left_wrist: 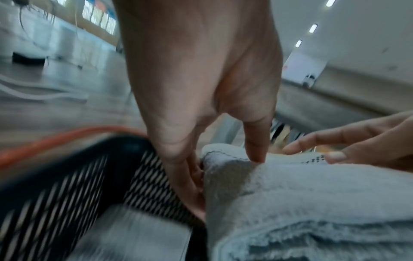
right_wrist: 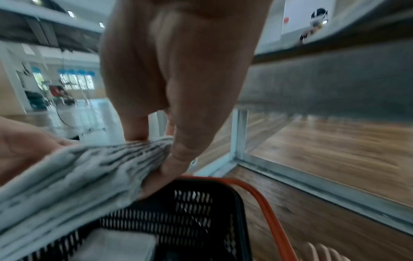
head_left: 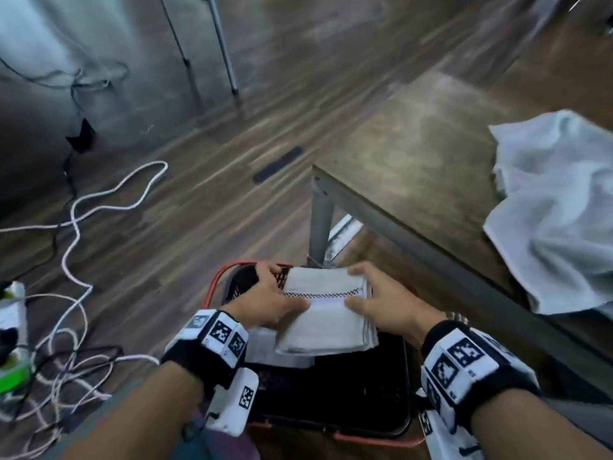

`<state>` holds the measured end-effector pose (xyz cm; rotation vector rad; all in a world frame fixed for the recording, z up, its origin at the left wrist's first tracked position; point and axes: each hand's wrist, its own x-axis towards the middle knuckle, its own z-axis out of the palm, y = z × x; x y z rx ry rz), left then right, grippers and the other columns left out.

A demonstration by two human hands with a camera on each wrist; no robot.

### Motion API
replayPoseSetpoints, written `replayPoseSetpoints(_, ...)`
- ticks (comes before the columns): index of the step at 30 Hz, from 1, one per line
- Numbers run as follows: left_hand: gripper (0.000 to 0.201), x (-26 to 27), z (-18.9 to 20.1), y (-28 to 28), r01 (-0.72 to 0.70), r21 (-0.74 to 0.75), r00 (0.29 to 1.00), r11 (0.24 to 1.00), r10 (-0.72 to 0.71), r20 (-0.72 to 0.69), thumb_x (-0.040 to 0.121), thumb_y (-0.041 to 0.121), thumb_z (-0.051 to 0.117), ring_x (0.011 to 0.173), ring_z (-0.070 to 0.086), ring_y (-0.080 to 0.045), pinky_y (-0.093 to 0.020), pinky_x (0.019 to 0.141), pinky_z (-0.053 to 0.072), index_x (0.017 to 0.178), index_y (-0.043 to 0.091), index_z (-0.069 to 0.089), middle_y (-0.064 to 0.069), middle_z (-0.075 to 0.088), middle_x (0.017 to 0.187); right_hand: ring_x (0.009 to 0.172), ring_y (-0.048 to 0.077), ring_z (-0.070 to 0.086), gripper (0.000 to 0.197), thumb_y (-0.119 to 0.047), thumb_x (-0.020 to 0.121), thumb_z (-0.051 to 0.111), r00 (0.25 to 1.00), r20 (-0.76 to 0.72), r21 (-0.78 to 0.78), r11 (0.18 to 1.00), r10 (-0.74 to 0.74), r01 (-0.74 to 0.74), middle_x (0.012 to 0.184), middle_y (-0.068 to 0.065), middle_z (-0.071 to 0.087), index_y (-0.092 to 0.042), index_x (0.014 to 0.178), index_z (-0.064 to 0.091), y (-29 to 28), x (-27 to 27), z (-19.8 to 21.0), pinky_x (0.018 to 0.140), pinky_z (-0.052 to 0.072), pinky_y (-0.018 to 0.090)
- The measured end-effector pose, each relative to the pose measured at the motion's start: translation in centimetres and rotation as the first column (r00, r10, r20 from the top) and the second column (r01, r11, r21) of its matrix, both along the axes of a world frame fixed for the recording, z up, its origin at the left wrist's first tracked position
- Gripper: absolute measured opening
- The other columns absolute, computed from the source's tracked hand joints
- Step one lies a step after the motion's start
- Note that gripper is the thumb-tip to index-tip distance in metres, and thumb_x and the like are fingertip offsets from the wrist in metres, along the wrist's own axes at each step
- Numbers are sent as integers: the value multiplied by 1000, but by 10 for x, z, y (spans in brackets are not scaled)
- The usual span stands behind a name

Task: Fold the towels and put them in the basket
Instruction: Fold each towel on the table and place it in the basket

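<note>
I hold a folded white towel [head_left: 326,313] with a dark checkered stripe over a black mesh basket [head_left: 365,393] that has orange handles and stands on the floor. My left hand [head_left: 272,298] grips the towel's left edge, thumb on top, fingers underneath [left_wrist: 192,176]. My right hand [head_left: 381,300] grips its right edge, thumb over the stacked layers [right_wrist: 185,155]. Another folded white towel [right_wrist: 116,247] lies inside the basket [right_wrist: 201,211]. An unfolded white towel [head_left: 557,210] lies crumpled on the table at the right.
The table [head_left: 414,167] with a metal leg [head_left: 320,220] stands just right of and beyond the basket. White and black cables [head_left: 76,227] trail over the wooden floor at the left. A stand's thin legs [head_left: 225,61] rise at the back.
</note>
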<state>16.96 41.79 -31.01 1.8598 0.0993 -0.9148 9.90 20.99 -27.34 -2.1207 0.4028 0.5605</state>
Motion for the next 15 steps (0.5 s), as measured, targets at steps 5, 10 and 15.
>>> replayPoseSetpoints(5,41,-8,-75,-33,129,137,989,982,-117,-93,85,3,72,63,49,-22,-33,57,42,104,13,37,-14,51,77,97,18,59,31,-20,98,59,974,-224,13,999,-27,31,126,8,55,-24,129,53,-16,-5,-61,74,46,26)
replayPoseSetpoints(10,33,-15,-120,-55,152,202,978,967,-118,-170,83,12,68,60,48,-22,-30,58,41,107,20,47,-11,53,79,111,22,55,43,-27,101,54,947,-314,31,996,-73,87,138,11,50,-21,143,44,-17,4,-98,87,43,28)
replayPoseSetpoints(15,30,-9,-142,-68,104,228,973,968,-52,-223,84,14,68,69,59,-22,-30,65,50,110,25,60,-11,64,93,124,27,54,60,-28,103,52,913,-387,71,983,-131,171,152,13,43,-20,157,28,-20,-3,-127,91,42,27)
